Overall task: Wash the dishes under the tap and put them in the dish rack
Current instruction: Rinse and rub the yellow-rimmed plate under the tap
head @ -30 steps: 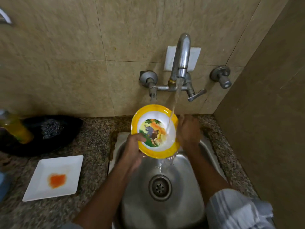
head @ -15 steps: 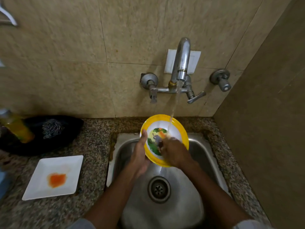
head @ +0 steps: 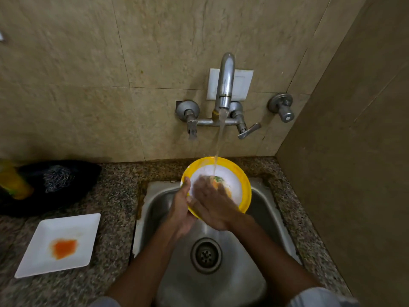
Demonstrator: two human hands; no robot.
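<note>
A round yellow-rimmed plate [head: 240, 177] with a white centre and a coloured picture is tilted over the steel sink [head: 261, 220]. Water runs from the wall tap [head: 225, 83] onto its face. My left hand [head: 180, 209] grips the plate's left edge, thumb on the rim. My right hand [head: 212, 202] lies flat on the plate's face, fingers spread, covering most of the picture. A white square plate [head: 39, 260] with an orange stain lies on the counter to the left. No dish rack is in view.
A black bowl [head: 73, 193] holding a steel scrubber [head: 56, 178] sits at the back left, with a yellow bottle [head: 13, 180] beside it. The speckled granite counter [head: 115, 196] surrounds the sink. A side wall [head: 354, 173] stands close on the right. The drain [head: 206, 255] is uncovered.
My right hand moved from the plate's right edge onto its face and slid left across the picture. The plate shifted a little to the right under the stream.
</note>
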